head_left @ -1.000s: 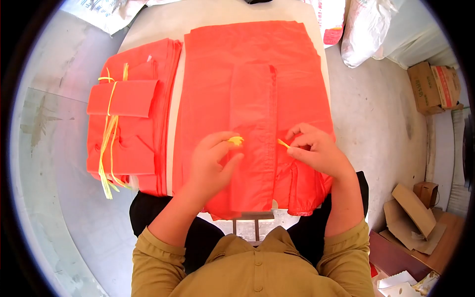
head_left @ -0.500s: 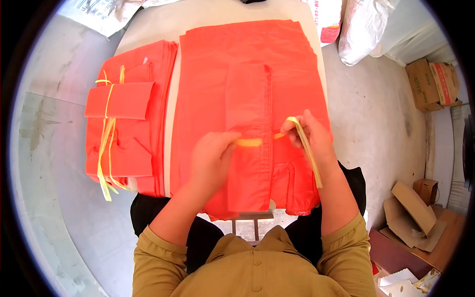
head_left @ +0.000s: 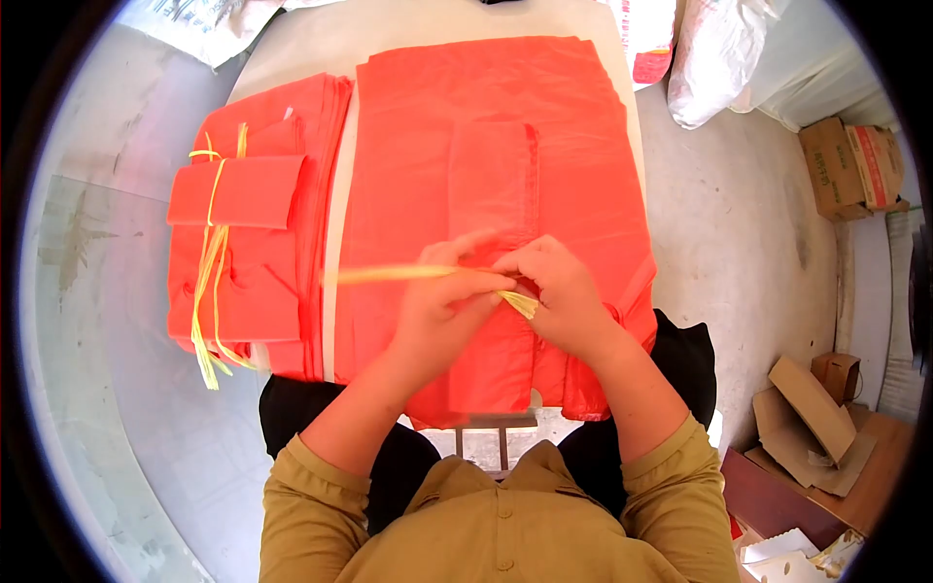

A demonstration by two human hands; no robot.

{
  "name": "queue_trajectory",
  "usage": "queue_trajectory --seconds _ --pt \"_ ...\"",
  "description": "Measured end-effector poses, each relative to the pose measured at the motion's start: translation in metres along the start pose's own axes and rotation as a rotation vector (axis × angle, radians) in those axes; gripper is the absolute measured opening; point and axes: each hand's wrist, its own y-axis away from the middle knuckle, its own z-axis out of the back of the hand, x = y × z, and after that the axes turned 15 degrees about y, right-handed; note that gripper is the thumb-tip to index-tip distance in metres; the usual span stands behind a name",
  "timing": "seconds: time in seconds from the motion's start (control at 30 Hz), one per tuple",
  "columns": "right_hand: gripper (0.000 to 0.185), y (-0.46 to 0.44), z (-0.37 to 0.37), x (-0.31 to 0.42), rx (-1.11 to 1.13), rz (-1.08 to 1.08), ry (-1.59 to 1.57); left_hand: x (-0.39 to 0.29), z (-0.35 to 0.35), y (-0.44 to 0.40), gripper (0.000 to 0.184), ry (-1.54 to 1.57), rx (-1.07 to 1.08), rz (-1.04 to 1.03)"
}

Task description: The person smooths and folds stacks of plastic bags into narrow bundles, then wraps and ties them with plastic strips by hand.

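Observation:
A stack of red plastic bags [head_left: 505, 87] lies in front of me, with a folded red bundle [head_left: 491, 374] lengthwise on top. Over this bundle my left hand [head_left: 437, 311] and my right hand [head_left: 562, 291] meet, fingertips close together. Both are pinched on a yellow tie string [head_left: 379, 274]. One length of it stretches left past my left hand, blurred by motion; a short flat end shows below the fingers of my right hand. The crossing of the string is partly hidden by my fingers.
At left, a second red stack [head_left: 238, 248] carries folded bundles tied with yellow strings [head_left: 204, 311]. Both stacks rest on a cream table [head_left: 311, 49]. White sacks [head_left: 719, 58] stand at the upper right; cardboard boxes [head_left: 831, 170] and an opened carton [head_left: 812, 428] are along the right.
My hands have come together over the folded bundle, the right moving left. The string's long end has swung from the right side to the left.

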Motion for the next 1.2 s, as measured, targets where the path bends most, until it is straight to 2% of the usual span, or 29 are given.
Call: queue_trajectory --seconds 0.13,0.23,0.33,0.4,0.5,0.63,0.73,0.8,0.9,0.93,1.0,1.13,1.2 --pt "0.024 0.001 -0.009 -0.001 -0.055 -0.007 0.04 0.002 -0.005 0.002 0.021 0.233 -0.12 0.169" --pt "0.026 0.003 -0.011 0.0 -0.11 0.05 0.127 0.0 -0.007 0.004 0.015 0.222 -0.226 0.237" --pt "0.027 0.003 -0.01 0.002 -0.155 0.148 0.236 0.0 -0.005 0.004 0.01 0.107 -0.227 0.24" --pt "0.028 0.002 -0.013 0.003 -0.237 0.242 0.348 -0.002 -0.006 0.002 0.006 -0.002 -0.178 0.202" --pt "0.029 0.002 -0.014 0.004 -0.315 0.258 0.43 -0.001 -0.004 -0.001 0.007 -0.154 -0.076 0.08" --pt "0.024 0.003 -0.009 -0.002 -0.234 0.189 0.456 -0.01 -0.002 -0.006 0.014 -0.329 -0.028 -0.073" --pt "0.017 0.001 -0.004 -0.006 -0.168 0.163 0.405 -0.001 0.001 -0.006 0.018 -0.35 -0.023 -0.154" --pt "0.012 -0.004 -0.002 -0.008 -0.165 0.197 0.328 -0.002 0.005 -0.008 0.013 -0.252 -0.006 -0.083" --pt "0.016 -0.01 0.007 0.0 -0.098 0.221 0.204 -0.001 0.007 -0.009 0.01 -0.133 0.0 0.031" --pt "0.015 -0.009 0.006 -0.001 -0.082 0.22 0.253 0.0 0.007 -0.01 0.01 -0.097 -0.001 0.07" --pt "0.014 -0.005 0.003 -0.005 -0.052 0.214 0.354 0.005 0.008 -0.012 0.011 -0.1 0.011 0.043" --pt "0.021 -0.009 -0.002 -0.003 -0.244 0.19 0.367 0.019 0.012 -0.015 0.011 -0.183 -0.025 -0.067" --pt "0.024 -0.01 0.001 -0.002 -0.261 0.165 0.379 0.015 0.019 -0.015 0.012 -0.335 -0.015 0.01"
